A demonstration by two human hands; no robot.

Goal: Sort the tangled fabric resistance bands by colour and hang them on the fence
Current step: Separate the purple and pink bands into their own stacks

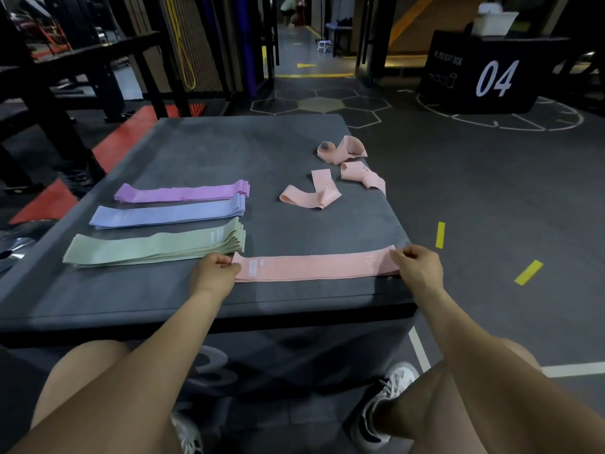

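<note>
**A:** Head view, looking down: what sits on the counter [203, 152]?

**B:** A dark grey padded top with a matte, slightly napped surface and rounded edges. At about six o'clock a pink fabric band [314, 267] lies flat and stretched sideways near the front edge. The left hand [214, 271] pinches its left end, the right hand [417, 265] pinches its right end, fingers curled on the cloth.

**A:** And the sorted ones?

**B:** Three flat stacks at nine o'clock, side by side and parallel: a green stack [157, 245] closest, just beside the left hand; a blue stack [168, 215] behind it; a purple stack [183, 193] farthest. Each is a layered pile of long woven strips, ends roughly aligned.

**A:** Anything loose?

**B:** At one o'clock, three crumpled pink bands [340, 172], twisted and looped, one partly rolled, near the counter's right edge.

**A:** Containers?

**B:** A white bin [492, 22] at two o'clock, on a black box marked "04" [491, 77]. I cannot tell its contents.
</note>
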